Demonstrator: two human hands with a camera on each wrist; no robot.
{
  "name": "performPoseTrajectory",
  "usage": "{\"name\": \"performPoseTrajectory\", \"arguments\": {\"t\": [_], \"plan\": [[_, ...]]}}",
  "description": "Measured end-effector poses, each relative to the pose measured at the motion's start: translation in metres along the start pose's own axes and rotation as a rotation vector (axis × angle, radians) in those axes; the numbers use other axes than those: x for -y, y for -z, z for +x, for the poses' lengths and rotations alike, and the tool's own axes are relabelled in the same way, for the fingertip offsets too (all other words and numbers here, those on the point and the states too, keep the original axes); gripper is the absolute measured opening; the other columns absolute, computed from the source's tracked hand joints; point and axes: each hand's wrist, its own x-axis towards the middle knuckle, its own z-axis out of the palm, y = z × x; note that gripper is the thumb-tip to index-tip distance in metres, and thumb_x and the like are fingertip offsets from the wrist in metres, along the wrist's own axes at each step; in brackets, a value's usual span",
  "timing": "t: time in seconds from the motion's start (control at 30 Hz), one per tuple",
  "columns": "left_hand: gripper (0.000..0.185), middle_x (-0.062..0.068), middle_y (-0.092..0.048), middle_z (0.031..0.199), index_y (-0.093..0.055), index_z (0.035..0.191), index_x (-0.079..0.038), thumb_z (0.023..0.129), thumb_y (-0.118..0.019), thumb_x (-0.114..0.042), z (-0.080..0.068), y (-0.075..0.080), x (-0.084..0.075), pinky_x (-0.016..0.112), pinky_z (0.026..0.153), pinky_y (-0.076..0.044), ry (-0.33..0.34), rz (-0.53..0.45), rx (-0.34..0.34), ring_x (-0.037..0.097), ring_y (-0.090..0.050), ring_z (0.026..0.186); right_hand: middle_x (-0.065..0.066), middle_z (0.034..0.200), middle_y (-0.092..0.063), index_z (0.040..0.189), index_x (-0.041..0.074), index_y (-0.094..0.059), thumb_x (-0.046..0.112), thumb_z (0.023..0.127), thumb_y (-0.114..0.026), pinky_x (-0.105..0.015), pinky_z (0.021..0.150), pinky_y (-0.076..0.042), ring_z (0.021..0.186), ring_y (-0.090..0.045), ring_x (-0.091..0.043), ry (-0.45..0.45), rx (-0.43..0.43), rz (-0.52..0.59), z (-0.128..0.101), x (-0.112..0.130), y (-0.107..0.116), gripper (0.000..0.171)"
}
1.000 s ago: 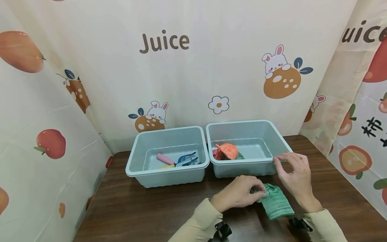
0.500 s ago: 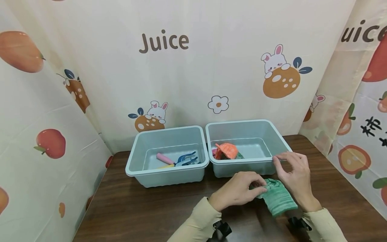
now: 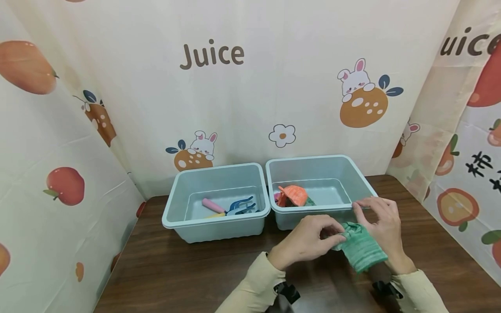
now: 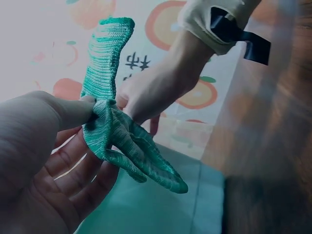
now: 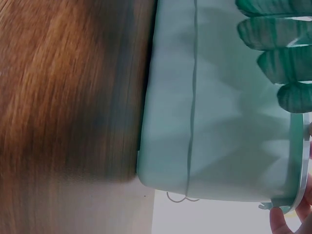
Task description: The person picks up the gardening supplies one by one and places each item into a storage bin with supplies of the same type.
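My left hand [image 3: 307, 239] pinches a green knitted glove [image 3: 361, 248] between thumb and fingers, holding it above the table before the right bin. The left wrist view shows the glove [image 4: 100, 73] with its ribbed cuff up and its fingers hanging down. In the right wrist view, its grey-green coated fingers [image 5: 282, 63] hang beside the bin's outer wall [image 5: 234, 126]. My right hand [image 3: 381, 226] grips the rim of the light-blue right bin [image 3: 313, 209] at its front right corner, thumb outside. Inside that bin lies a crumpled orange item [image 3: 295, 195], with bits of pink and green beside it.
The left bin [image 3: 219, 221] stands close beside the right one. In it lie a pink-handled tool [image 3: 213, 204] and blue pronged pieces [image 3: 242, 206] with a yellow handle. A printed curtain [image 3: 235, 104] rises behind the bins. The dark wooden table [image 3: 176, 269] extends in front.
My left hand has raised the green glove a little and moved it toward the right bin, its cuff swinging right. My right hand has stayed on the bin's rim.
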Motion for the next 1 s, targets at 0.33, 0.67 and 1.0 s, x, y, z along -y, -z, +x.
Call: {"name": "performPoseTrajectory", "arguments": {"t": [0.33,0.67,1.0], "plan": [[0.013,-0.009,-0.072,0.101,-0.075,0.115,-0.015,0.106,-0.069,-0.022,0.008,0.014,-0.01,0.005,0.081,-0.051,-0.023,-0.043,-0.06,-0.016,-0.054,0.088,-0.018,0.102,-0.073,0.101,0.0,-0.078,0.0,0.088,-0.078,-0.017,0.103,-0.028,0.111,-0.048,-0.006,-0.01,0.033,0.03,-0.003,-0.001,0.003,0.013],[0.014,-0.001,-0.076,0.101,-0.076,0.114,-0.01,0.104,-0.07,-0.018,0.012,0.025,-0.011,0.008,0.081,-0.053,-0.013,-0.106,-0.089,-0.01,-0.059,0.087,-0.016,0.105,-0.072,0.105,0.003,-0.078,-0.004,0.088,-0.076,-0.019,0.103,-0.027,0.114,-0.046,-0.002,0.039,0.049,0.051,-0.003,-0.004,0.004,0.019],[0.013,-0.001,-0.076,0.102,-0.076,0.114,-0.011,0.104,-0.071,-0.018,0.017,0.038,-0.012,0.01,0.081,-0.054,-0.031,-0.102,-0.135,-0.008,-0.062,0.09,-0.022,0.109,-0.07,0.102,-0.002,-0.073,-0.012,0.078,-0.073,-0.015,0.105,-0.027,0.119,-0.039,0.007,0.035,0.024,0.04,-0.004,-0.008,0.003,0.026]]}}
